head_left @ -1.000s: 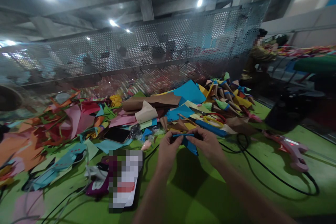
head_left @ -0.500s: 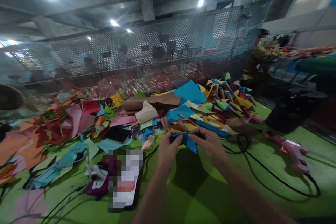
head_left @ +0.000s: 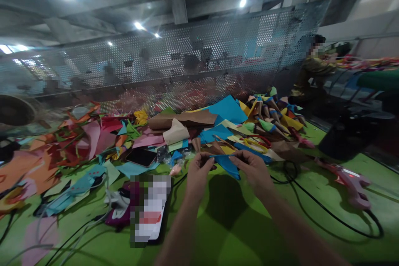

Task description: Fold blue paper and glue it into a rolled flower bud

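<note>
A small piece of blue paper (head_left: pixel 227 164), folded to a pointed shape, is held over the green table (head_left: pixel 224 232). My left hand (head_left: pixel 199 169) pinches its left end between thumb and fingers. At its right end my right hand (head_left: pixel 251 169) grips it the same way, the paper's tip hanging down beside the thumb. Just beyond the hands lie scissors with yellow and red handles (head_left: pixel 257 143) and small brown paper cones (head_left: pixel 220 146). A pink glue gun (head_left: pixel 352 181) with a lit red light rests to the right, its black cord trailing on the table.
A phone with a lit screen (head_left: pixel 151 210) stands left of my forearms, and a dark phone (head_left: pixel 141 157) lies behind it. Coloured paper scraps (head_left: pixel 99 139) cover the left side. Finished-looking paper cones (head_left: pixel 269 112) are heaped behind. A perforated metal screen (head_left: pixel 199 62) closes the back; a person (head_left: pixel 314 66) sits beyond at right.
The blue paper has turned slightly in my fingers, its top edge now flatter and its tip further right. Both hands keep hold of it. The view has shifted slightly.
</note>
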Demonstrator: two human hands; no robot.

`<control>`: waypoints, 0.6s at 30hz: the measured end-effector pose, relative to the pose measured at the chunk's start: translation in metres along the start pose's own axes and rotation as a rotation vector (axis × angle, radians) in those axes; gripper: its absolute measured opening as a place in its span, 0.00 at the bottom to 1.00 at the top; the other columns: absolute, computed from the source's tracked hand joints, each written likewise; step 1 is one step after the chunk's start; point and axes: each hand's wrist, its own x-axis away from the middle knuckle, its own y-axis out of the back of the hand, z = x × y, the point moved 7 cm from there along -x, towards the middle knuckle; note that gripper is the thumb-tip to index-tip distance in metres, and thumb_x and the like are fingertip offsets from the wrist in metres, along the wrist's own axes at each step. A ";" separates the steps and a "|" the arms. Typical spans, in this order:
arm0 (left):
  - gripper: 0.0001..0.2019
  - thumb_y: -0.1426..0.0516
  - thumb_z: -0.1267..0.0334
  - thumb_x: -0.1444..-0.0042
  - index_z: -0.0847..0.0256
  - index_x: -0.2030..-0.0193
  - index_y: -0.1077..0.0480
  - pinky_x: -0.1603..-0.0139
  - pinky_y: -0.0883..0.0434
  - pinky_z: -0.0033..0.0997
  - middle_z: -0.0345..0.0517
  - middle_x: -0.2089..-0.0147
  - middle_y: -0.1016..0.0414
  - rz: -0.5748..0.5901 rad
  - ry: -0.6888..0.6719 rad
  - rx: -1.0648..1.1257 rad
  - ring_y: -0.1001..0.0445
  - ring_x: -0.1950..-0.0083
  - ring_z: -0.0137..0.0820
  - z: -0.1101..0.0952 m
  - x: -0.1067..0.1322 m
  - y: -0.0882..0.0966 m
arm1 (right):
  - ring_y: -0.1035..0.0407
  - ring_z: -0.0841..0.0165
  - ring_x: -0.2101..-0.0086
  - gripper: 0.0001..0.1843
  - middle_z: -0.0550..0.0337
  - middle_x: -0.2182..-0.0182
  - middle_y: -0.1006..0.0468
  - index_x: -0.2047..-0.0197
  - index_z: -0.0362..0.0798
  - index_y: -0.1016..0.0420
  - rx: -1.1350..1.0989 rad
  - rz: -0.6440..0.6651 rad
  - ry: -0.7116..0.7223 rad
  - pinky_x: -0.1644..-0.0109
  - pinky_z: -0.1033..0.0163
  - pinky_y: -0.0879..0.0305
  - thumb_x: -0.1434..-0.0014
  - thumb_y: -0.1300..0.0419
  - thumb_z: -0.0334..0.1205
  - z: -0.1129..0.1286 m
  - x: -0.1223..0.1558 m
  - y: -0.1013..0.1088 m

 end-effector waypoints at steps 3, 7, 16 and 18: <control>0.09 0.35 0.60 0.53 0.62 0.67 0.28 0.66 0.31 0.26 0.39 0.70 0.26 0.004 -0.010 0.014 0.28 0.70 0.26 0.000 0.001 0.000 | 0.38 0.68 0.72 0.19 0.61 0.75 0.29 0.71 0.46 0.25 0.005 -0.004 -0.008 0.67 0.62 0.43 0.52 0.32 0.54 -0.001 -0.001 0.001; 0.09 0.35 0.61 0.52 0.62 0.67 0.27 0.65 0.31 0.26 0.39 0.71 0.26 0.011 -0.012 0.016 0.28 0.69 0.26 0.000 0.001 0.001 | 0.39 0.68 0.72 0.19 0.62 0.76 0.30 0.72 0.46 0.25 0.007 -0.006 -0.007 0.68 0.62 0.44 0.53 0.32 0.55 -0.004 -0.002 0.001; 0.09 0.36 0.61 0.51 0.61 0.65 0.26 0.65 0.31 0.25 0.40 0.69 0.25 0.026 -0.014 -0.001 0.27 0.68 0.26 0.004 -0.002 0.002 | 0.40 0.69 0.73 0.19 0.63 0.76 0.30 0.71 0.46 0.25 0.009 -0.008 -0.007 0.69 0.63 0.45 0.52 0.32 0.55 -0.005 -0.002 0.002; 0.08 0.36 0.61 0.51 0.61 0.65 0.26 0.64 0.31 0.25 0.40 0.69 0.25 0.030 -0.022 -0.008 0.27 0.67 0.26 0.003 -0.001 0.002 | 0.40 0.69 0.73 0.19 0.63 0.76 0.30 0.72 0.46 0.25 0.001 0.002 -0.002 0.69 0.63 0.45 0.52 0.32 0.55 -0.005 -0.002 0.002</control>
